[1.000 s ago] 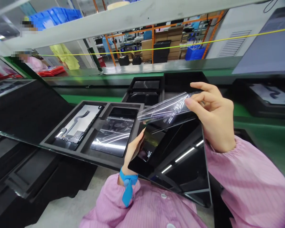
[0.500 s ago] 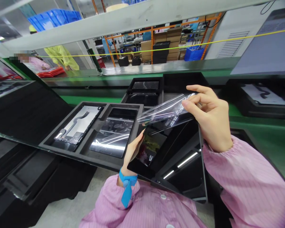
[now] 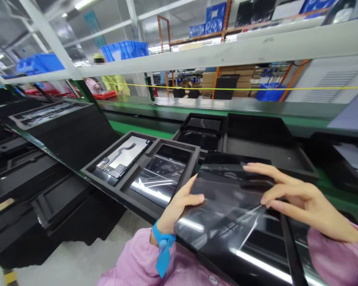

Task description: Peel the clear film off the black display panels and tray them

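Observation:
A black glass screen panel (image 3: 214, 248) is tilted in front of me. My left hand (image 3: 180, 204) grips it by its left edge, thumb on top and the other fingers beneath. Clear protective film (image 3: 226, 190) lies over the panel's upper part, with a bright crease running to my right fingertips. My right hand (image 3: 304, 200) pinches the film between thumb and index finger near the panel's right side, while another finger extends over the upper right. A blue band (image 3: 164, 240) is tied round my left wrist.
Left of the panel, a black foam tray (image 3: 123, 190) holds a screen assembly with a flex cable (image 3: 122, 155) and a glossy black screen (image 3: 162, 171). More black trays (image 3: 253, 149) stand behind and at right. Stacked trays (image 3: 62, 214) fill the lower left. A person in yellow (image 3: 117, 84) is beyond the bench.
The film, earlier raised and curled in my right fingers, now lies flatter across the panel. My right hand is lower. The left thumb now rests on top, and the view has shifted.

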`<state>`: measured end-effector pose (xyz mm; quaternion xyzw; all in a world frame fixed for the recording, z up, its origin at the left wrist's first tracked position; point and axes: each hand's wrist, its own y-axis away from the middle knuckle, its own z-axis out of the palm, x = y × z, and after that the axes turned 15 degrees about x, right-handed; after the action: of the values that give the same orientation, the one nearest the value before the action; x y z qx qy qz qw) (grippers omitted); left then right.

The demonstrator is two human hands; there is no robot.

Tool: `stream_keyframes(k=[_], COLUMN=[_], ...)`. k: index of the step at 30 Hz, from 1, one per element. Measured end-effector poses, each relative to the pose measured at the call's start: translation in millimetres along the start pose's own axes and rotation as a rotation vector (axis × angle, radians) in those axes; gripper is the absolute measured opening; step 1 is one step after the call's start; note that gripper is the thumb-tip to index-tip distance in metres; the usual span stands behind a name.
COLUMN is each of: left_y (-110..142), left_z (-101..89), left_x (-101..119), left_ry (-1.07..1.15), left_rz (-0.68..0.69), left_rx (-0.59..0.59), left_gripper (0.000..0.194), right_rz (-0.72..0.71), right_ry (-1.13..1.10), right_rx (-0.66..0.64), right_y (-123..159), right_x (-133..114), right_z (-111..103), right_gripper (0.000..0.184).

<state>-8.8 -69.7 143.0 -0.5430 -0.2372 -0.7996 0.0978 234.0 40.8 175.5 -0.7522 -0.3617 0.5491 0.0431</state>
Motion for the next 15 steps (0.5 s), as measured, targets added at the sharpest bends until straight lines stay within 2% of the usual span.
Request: stream_keyframes(k=[3, 5, 6, 8, 10, 13, 15], left_y=[10.1, 18.0, 21.6, 25.3, 21.0, -0.1, -16.6], left_z=[-11.9, -23.0, -28.4, -37.1, -42.6, -46.4, -47.0], left_x=[23.8, 48.6, 61.1, 79.6, 83.5, 61.8, 38.5], left_ry=[-0.040, -0.153, -0.293, -0.607, -0.904, -1.260, -1.435], left_rz=[0.063, 0.228, 0.402, 0.718, 0.899, 1.001, 0.970], left_rx=[0.073, 0.184, 0.251, 0.337, 0.380, 0.335, 0.320], left_gripper=[0.074, 0.077, 0.075, 0.071, 0.067, 0.065, 0.066], right_rz=[0.098, 0.213, 0.301, 0.500, 0.653, 0.771, 0.892], right_ry=[-0.021, 0.044, 0.067, 0.050, -0.029, -0.079, -0.134], right_rx=[-0.013, 0.033, 0.095, 0.301, 0.584, 0.974, 1.172], right_y=[14.6, 20.0, 20.9, 20.4, 19.7, 23.3, 27.9], right_x=[22.0, 45.3, 58.7, 86.8, 115.3, 156.1, 179.6], right_z=[-11.0, -27.6, -38.5, -63.4, -91.3, -137.2, -167.7], right_gripper=[0.024, 0.030, 0.032, 0.031, 0.028, 0.030, 0.031])
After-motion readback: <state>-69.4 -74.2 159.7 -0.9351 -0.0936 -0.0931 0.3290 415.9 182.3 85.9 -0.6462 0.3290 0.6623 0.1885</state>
